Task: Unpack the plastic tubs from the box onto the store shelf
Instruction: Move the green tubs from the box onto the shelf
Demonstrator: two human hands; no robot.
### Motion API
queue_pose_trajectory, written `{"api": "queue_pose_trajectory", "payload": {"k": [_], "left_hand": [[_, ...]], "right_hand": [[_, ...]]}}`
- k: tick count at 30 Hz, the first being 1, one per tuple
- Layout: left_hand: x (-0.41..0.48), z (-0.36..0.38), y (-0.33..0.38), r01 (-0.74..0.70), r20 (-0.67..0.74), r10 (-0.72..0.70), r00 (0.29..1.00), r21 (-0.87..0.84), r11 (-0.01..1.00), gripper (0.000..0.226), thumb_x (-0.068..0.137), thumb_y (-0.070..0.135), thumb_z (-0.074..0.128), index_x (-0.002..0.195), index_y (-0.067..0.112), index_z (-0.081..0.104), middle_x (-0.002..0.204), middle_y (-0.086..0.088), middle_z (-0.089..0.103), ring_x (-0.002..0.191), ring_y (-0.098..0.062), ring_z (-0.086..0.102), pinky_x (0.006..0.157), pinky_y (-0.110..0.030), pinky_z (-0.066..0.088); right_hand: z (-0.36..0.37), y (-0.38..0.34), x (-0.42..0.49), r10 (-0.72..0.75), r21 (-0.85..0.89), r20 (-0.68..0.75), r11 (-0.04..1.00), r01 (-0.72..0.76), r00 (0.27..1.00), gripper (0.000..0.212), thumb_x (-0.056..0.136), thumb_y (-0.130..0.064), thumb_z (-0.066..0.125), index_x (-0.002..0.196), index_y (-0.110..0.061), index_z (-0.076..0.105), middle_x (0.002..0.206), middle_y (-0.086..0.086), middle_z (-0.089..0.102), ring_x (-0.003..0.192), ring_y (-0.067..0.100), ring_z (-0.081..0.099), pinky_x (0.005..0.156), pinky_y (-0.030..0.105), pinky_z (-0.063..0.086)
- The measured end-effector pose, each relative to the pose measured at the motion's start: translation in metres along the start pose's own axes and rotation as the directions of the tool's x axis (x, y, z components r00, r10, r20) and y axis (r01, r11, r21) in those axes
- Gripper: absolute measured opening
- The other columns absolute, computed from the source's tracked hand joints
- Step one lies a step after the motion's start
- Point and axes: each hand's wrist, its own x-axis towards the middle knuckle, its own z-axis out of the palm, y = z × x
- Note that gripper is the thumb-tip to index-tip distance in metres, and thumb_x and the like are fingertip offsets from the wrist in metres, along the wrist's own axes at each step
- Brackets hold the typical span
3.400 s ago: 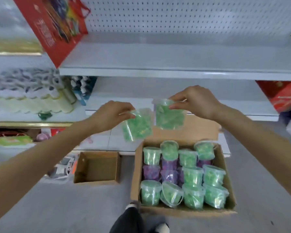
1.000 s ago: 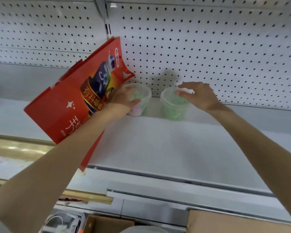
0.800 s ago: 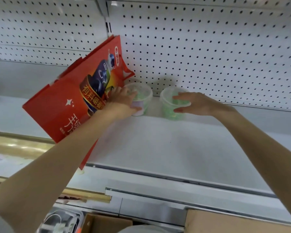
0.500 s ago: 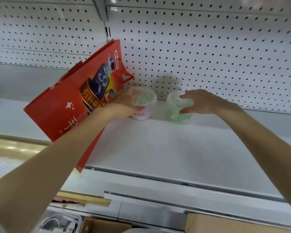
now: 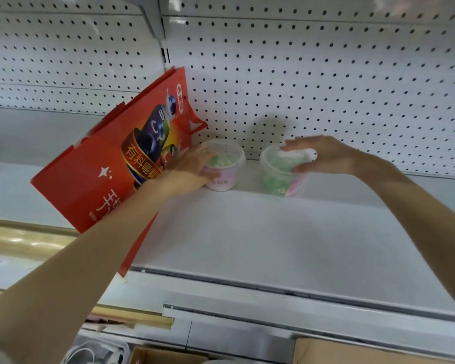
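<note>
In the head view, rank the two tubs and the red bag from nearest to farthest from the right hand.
1. The right tub: under the right hand, which holds it.
2. The left tub: just to its left, held by the left hand.
3. The red bag: farthest, tilted at the left.

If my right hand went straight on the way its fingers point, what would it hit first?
Probably the left tub; the right hand points leftward across the right tub it grips. Depth is uncertain.
</note>
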Motion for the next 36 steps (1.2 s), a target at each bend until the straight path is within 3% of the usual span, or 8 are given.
{"api": "queue_pose_trajectory", "payload": {"k": [2,6,9,15,19,23,31,36], "left_hand": [[0.002,0.003,-0.002,0.014,0.004,-0.014,1.0,-0.022,1.0,0.058,0.086,0.046,0.057,0.138,0.029,0.036,0.147,0.005,0.036,0.135,-0.02,0.033,0.113,-0.045,0.018],[0.006,0.003,0.005,0.007,-0.051,-0.002,0.999,0.098,0.995,0.059,0.086,0.051,0.055,0.136,0.026,0.04,0.144,0.002,0.04,0.131,-0.023,0.037,0.113,-0.043,0.02],[0.006,0.002,0.002,-0.023,-0.023,0.025,0.999,0.103,0.994,0.06,0.088,0.051,0.052,0.14,0.026,0.034,0.15,0.003,0.032,0.136,-0.022,0.031,0.114,-0.044,0.015],[0.008,-0.002,-0.009,-0.03,0.05,0.029,0.998,0.019,0.999,0.056,0.092,0.041,0.051,0.143,0.029,0.032,0.152,0.006,0.028,0.141,-0.019,0.023,0.115,-0.049,0.014],[0.016,0.004,0.0,-0.023,0.015,0.023,1.0,-0.007,1.0,0.055,0.093,0.039,0.049,0.143,0.027,0.031,0.152,0.004,0.027,0.139,-0.02,0.026,0.113,-0.046,0.027],[0.02,-0.002,0.0,-0.09,-0.009,0.091,0.996,0.084,0.992,0.052,0.096,0.031,0.046,0.145,0.024,0.029,0.155,0.003,0.023,0.142,-0.02,0.021,0.115,-0.042,0.019],[0.026,-0.002,0.005,-0.092,0.068,0.089,0.994,0.046,0.995,0.056,0.094,0.042,0.045,0.145,0.027,0.029,0.153,0.004,0.028,0.138,-0.023,0.032,0.107,-0.046,0.033],[0.034,0.002,0.01,-0.128,-0.007,0.129,0.992,0.113,0.985,0.05,0.098,0.035,0.039,0.145,0.022,0.029,0.153,0.001,0.026,0.143,-0.02,0.019,0.116,-0.039,0.013]], "right_hand": [[0.011,0.013,0.001,0.09,-0.129,0.083,0.988,-0.079,0.992,0.06,0.078,-0.041,0.069,0.133,-0.039,0.046,0.146,-0.013,0.038,0.136,0.013,0.035,0.112,0.032,0.027],[0.032,0.004,0.008,0.001,-0.376,-0.373,0.914,-0.152,0.928,0.055,0.076,-0.063,0.058,0.117,-0.027,0.063,0.106,0.003,0.071,0.1,0.026,0.062,0.08,0.031,0.041],[0.023,-0.006,0.009,-0.016,-0.177,-0.555,0.979,-0.099,0.832,0.048,0.074,-0.063,0.061,0.105,-0.028,0.068,0.096,-0.005,0.073,0.093,0.02,0.065,0.079,0.031,0.046],[0.016,0.025,0.007,0.068,-0.111,0.005,0.992,-0.067,0.998,0.068,0.073,-0.035,0.075,0.134,-0.037,0.045,0.148,-0.009,0.036,0.138,0.012,0.029,0.109,0.027,0.023],[0.031,0.033,0.015,-0.034,-0.062,-0.075,0.998,0.029,0.997,0.069,0.077,-0.027,0.074,0.138,-0.031,0.041,0.151,-0.002,0.032,0.143,0.012,0.022,0.114,0.031,0.02],[0.022,0.034,0.017,-0.148,-0.253,-0.054,0.959,0.13,0.987,0.074,0.077,-0.023,0.074,0.14,-0.029,0.036,0.155,0.005,0.021,0.145,0.02,0.014,0.115,0.03,0.014],[0.033,0.013,0.026,-0.04,-0.191,-0.043,0.981,0.032,0.998,0.051,0.09,-0.041,0.054,0.138,-0.039,0.037,0.154,-0.001,0.027,0.14,0.024,0.03,0.112,0.046,0.026],[0.027,0.012,0.035,-0.07,-0.112,-0.082,0.992,0.06,0.994,0.057,0.088,-0.025,0.061,0.14,-0.031,0.038,0.154,0.001,0.024,0.145,0.019,0.013,0.118,0.039,0.013]]}}
